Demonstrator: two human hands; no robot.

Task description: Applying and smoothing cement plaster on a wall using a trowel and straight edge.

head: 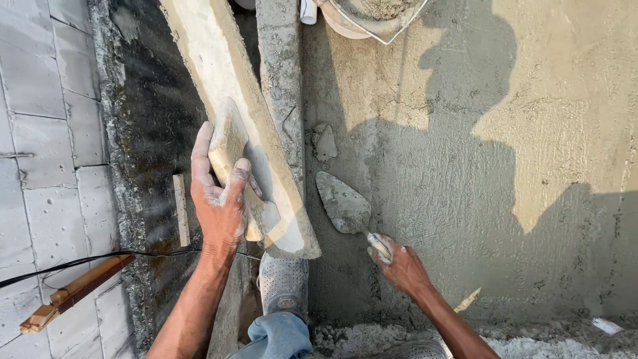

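Observation:
My left hand (218, 199) grips a small flat wooden float (229, 143), held against a long cement-smeared wooden board (229, 80) that runs up along the edge of a plastered wall. My right hand (399, 262) holds the handle of a pointed steel trowel (342, 203), its blade coated in grey mortar and lying flat on the wet cement wall (465, 199). A blob of mortar (324, 141) sits on the wall just above the trowel tip.
A bucket of mortar (372, 13) hangs at the top. My perforated grey shoe (282, 282) and jeans hem (276, 336) stand on a ledge. Far below lie grey paving slabs (40, 166), a black cable (80, 262) and a wooden stick (73, 292).

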